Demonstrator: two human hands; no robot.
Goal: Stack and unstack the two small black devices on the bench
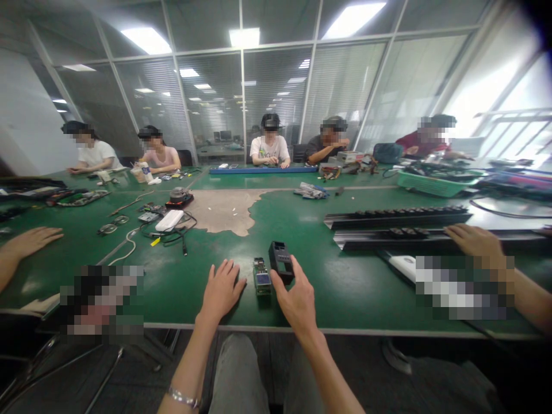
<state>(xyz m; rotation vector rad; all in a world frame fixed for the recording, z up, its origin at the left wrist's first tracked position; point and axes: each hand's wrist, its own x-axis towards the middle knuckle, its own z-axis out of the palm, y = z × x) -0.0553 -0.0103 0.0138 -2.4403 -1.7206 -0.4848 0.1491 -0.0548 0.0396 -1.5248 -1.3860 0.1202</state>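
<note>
My right hand (297, 296) grips a black plastic housing (280, 256) by its sides, tilted just above or on the green table. The housing has a rectangular window and a row of small marks. Left of it lies a green circuit board (260, 271) with a small bluish screen; neither hand holds it. My left hand (222, 287) rests flat on the table beside the board, fingers stretched out and nothing in them.
Ahead lies a bare, worn tabletop patch (228, 210). A white power bank (169, 221) with cables sits to the left. Black metal rails (388, 238) lie at right, near a co-worker's hand (476, 244). Another person's hand (34, 241) rests at far left. Several people sit opposite.
</note>
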